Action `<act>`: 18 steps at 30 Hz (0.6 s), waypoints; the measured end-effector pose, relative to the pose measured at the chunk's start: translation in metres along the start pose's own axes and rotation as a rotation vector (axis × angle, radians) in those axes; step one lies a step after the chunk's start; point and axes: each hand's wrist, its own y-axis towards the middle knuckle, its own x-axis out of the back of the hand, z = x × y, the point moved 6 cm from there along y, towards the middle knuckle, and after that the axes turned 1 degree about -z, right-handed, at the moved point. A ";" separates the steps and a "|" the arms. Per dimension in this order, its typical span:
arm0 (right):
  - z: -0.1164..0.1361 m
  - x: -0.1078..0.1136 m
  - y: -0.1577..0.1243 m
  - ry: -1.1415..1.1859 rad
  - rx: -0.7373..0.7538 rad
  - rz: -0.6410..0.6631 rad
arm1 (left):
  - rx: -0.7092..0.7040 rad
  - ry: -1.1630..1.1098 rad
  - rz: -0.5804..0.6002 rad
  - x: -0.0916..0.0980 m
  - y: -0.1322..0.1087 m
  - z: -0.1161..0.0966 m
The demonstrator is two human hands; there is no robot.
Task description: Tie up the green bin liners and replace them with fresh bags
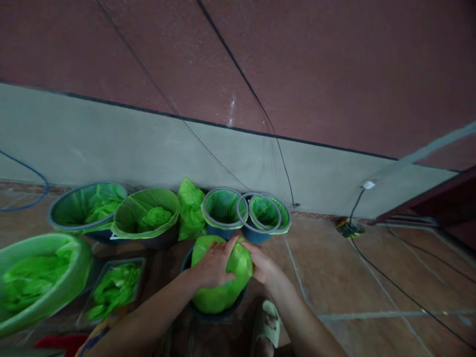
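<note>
A puffed-up bright green plastic bag (213,300) bulges from the dark round bucket (219,316) in front of me. My left hand (214,265) lies across the top of the bag, its thumb apart and its fingers bent over the plastic. At the bag's right side, my right hand (260,262) grips the plastic with its fingertips, close to the fingers of the left. Part of the bucket's rim is hidden under the bag and my forearms.
Along the wall stand green-lined bins (145,235), a knotted green bag (191,210) and blue buckets (223,230) with loose grey rings (277,230). At left are a large green-lined tub (80,270) and a tray (140,277) of green plastic. A black cable (394,280) crosses the tiles.
</note>
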 end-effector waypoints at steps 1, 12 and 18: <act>0.000 -0.003 -0.002 0.039 -0.048 0.034 | 0.032 0.009 0.009 -0.004 0.001 0.004; 0.053 -0.013 -0.037 -0.770 0.655 -0.008 | 0.311 -0.239 -0.134 0.020 0.021 0.039; 0.016 -0.034 -0.032 -0.954 0.467 0.101 | 0.500 -0.801 -0.159 0.005 0.018 0.039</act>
